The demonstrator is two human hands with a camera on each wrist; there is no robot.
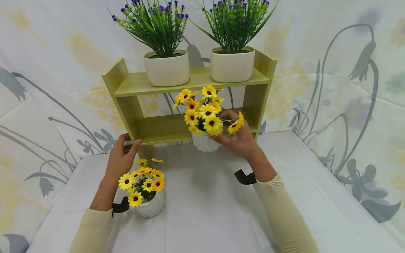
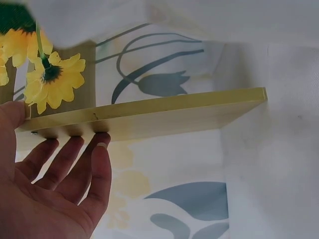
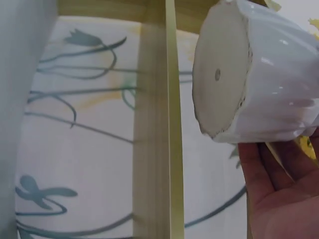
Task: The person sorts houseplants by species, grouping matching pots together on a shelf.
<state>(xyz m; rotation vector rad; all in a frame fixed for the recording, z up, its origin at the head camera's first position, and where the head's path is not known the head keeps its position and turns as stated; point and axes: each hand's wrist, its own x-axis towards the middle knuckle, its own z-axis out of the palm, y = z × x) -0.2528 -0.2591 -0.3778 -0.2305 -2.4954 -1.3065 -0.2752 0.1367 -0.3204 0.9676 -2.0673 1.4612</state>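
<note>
My right hand (image 1: 241, 141) holds a white pot of yellow artificial flowers (image 1: 204, 142) in front of the wooden shelf's middle level. In the right wrist view the ridged pot (image 3: 279, 74) is tipped so its round base shows, close to the shelf board's edge (image 3: 174, 129) and off it. At the shelf's left side, my left hand (image 1: 119, 158) grips the upright panel (image 1: 128, 114), thumb at the front edge. The left wrist view has several fingertips against the panel (image 2: 174, 117). A second white pot with yellow flowers (image 1: 152, 206) stands on the table beside my left forearm.
Two cream pots (image 1: 167, 70) with purple-flowered green plants (image 1: 235, 28) stand on the top level of the shelf. A white cloth covers the table (image 1: 202, 211). Flower-patterned fabric (image 1: 341, 88) hangs behind and at both sides.
</note>
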